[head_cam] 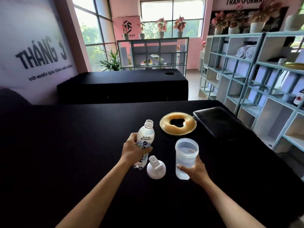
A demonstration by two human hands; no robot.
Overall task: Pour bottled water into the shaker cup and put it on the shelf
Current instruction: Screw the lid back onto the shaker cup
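An uncapped clear water bottle (145, 137) with a white label stands nearly upright on the black table (65, 145), my left hand (133, 148) wrapped around its middle. To its right is a translucent shaker cup (186, 153), open at the top, with some liquid in it. My right hand (194, 170) grips the cup's lower part. Between bottle and cup, the cup's white lid (156, 168) lies on the table.
A yellowish ring-shaped cushion (178, 123) and a flat black pad (220, 122) lie beyond the cup. A pale blue shelf unit (256, 76) with rolled towels runs along the right. Another black table (123, 86) stands behind.
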